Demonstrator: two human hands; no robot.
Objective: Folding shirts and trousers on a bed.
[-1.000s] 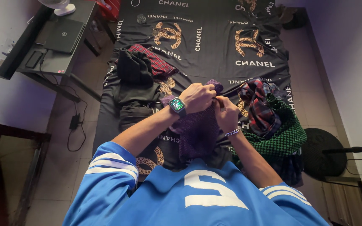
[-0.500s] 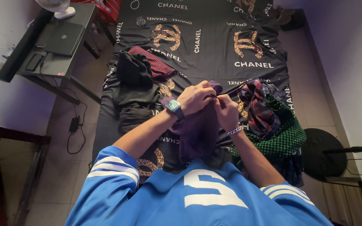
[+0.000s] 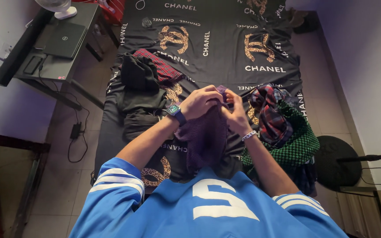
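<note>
At far left stands the counter (image 3: 62, 70), carrying a closed laptop (image 3: 64, 39) and a phone (image 3: 32, 65). On the bed, the black printed bedsheet (image 3: 217, 39) carries a dark clothing pile (image 3: 140, 90) with a red plaid piece on top.

My left hand (image 3: 201, 102), watch on the wrist, is closed in a fist on the upper edge of the purple knit garment (image 3: 204, 139). My right hand (image 3: 235, 112) is just beside it, fingers pinched on the same edge. The garment hangs from both hands over the bed, in front of my chest.

Handling judgement: the knit looks soft, light and limp. It will drape and stretch, not hold shape. Best grip is along the top edge or seam, hands apart.

To the right lie a red-and-blue plaid shirt (image 3: 270, 114) and a green checkered garment (image 3: 298, 141), touching each other.

Change from one second ago: both hands have drifted slightly left and up, the right fingers have opened a little, and the purple tip above the left hand shows less.
</note>
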